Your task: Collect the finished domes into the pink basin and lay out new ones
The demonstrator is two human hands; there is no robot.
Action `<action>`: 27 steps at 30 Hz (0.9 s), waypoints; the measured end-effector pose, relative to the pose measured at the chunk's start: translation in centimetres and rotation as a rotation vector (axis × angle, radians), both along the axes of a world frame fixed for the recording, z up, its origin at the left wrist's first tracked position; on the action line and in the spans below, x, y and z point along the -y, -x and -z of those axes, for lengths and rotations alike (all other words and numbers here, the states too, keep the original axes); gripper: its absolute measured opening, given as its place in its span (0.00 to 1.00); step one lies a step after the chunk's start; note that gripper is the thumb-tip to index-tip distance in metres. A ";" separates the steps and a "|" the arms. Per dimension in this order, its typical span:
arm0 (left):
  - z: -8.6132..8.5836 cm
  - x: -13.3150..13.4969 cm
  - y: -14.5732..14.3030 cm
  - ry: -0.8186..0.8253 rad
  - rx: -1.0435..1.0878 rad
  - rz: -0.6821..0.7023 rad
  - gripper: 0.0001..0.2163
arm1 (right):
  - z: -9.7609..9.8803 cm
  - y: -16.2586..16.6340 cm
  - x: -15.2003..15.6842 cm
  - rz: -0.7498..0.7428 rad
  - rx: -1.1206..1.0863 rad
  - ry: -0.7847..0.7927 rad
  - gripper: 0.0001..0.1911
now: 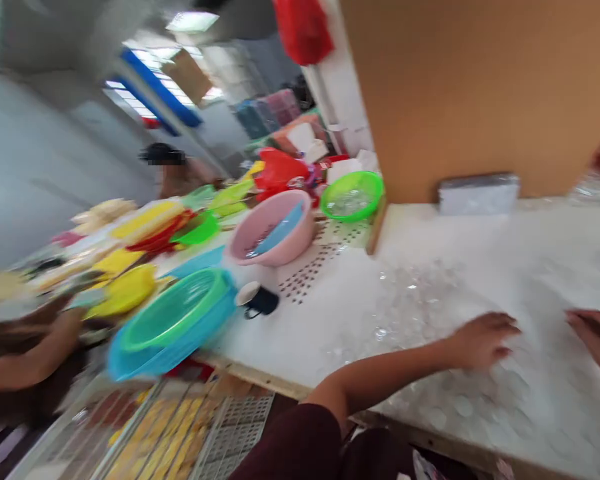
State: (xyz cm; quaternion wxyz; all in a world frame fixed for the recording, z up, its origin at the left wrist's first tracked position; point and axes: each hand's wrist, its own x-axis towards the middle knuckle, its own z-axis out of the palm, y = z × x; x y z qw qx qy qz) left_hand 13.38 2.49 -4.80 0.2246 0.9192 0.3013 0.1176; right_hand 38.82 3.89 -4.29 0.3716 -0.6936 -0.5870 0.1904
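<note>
My left hand (484, 340) hovers low over the white tabletop (330, 307), its thumb and fingers apart with nothing visible between them. Around and under it lie many small clear round pieces (415, 293), blurred, their kind unclear. At the right edge my right hand (597, 340) is partly cut off. Its fingers are bent together toward the thumb; whatever they may hold is too blurred to make out. More pale, clear discs (465, 405) are spread near the front edge, below my left hand.
Left on the table are a dark mug (263, 300), a pink basin (275, 233), a green basket (353, 197), nested green and blue baskets (175, 327) and rows of small dark pieces (300, 283). A brown board (480, 93) stands behind. Other people (35, 360) are at the left.
</note>
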 end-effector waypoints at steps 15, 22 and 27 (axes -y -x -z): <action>-0.5 -4.0 1.4 0.148 0.239 -0.181 0.17 | 0.5 3.0 -0.1 -0.268 -0.081 -0.014 0.07; -1.4 -4.8 2.4 0.144 0.240 -0.255 0.16 | 0.9 5.1 0.1 -0.521 -0.014 -0.141 0.09; -1.8 -4.9 3.8 0.076 0.123 -0.224 0.19 | 1.1 6.5 0.4 -0.662 0.093 -0.087 0.10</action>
